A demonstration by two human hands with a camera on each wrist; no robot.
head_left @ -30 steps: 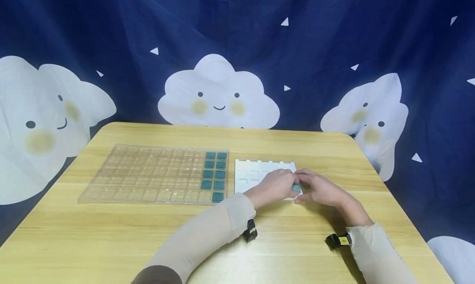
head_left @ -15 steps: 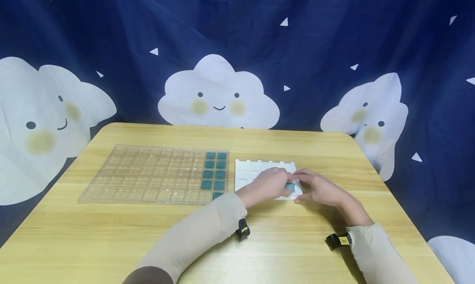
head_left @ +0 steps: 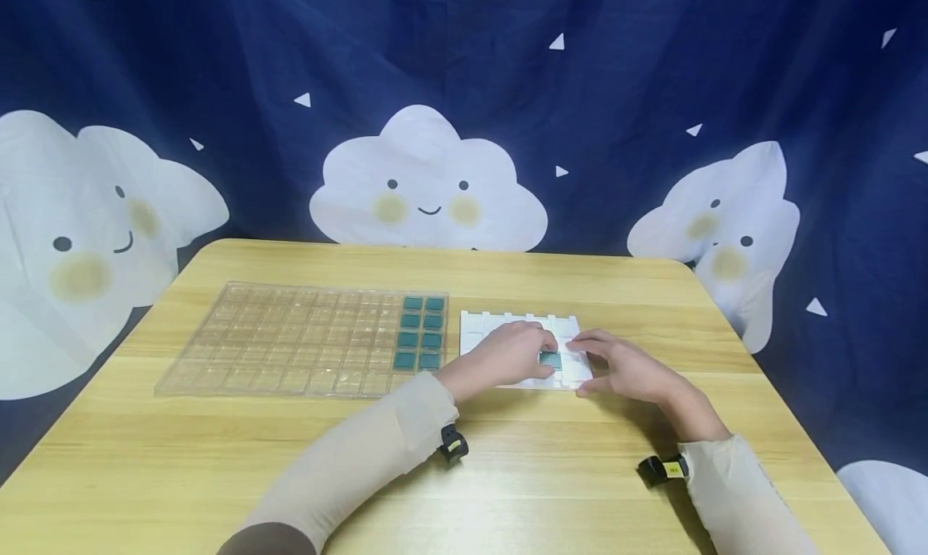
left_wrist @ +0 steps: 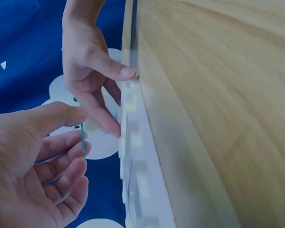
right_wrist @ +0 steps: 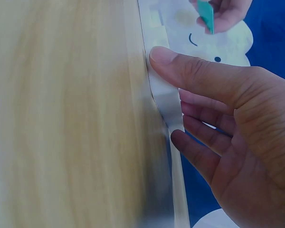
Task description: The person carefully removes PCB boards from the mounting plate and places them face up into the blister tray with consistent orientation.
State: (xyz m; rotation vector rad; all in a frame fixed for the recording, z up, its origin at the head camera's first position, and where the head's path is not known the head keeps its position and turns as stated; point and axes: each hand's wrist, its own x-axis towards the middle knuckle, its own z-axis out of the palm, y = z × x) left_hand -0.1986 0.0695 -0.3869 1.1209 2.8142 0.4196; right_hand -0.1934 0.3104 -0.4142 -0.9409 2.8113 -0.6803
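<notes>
In the head view, my left hand [head_left: 507, 355] pinches a small, thin green chip [head_left: 553, 360] by its edges between thumb and fingers. The chip is over the right half of a white compartment tray [head_left: 577, 371]. Seen edge-on in the left wrist view, the chip [left_wrist: 83, 137] stands clear of the tray's surface. My right hand [head_left: 629, 368] holds the tray's right end. In the right wrist view its thumb [right_wrist: 164, 57] lies against the tray's near edge, with the other fingers reaching over the tray. Part of the tray is hidden under my left hand.
Left of the white tray lies a large clear plastic tray [head_left: 290, 341] with many pockets. Green chips [head_left: 408, 340] fill pockets in its two rightmost columns; my left sleeve covers its near right corner. Both trays rest on a wooden table [head_left: 544, 474] before a blue cloud-patterned curtain [head_left: 594, 88].
My left hand has moved left across the white tray with the green chip, away from the right end. My right hand has stayed at the tray's right end.
</notes>
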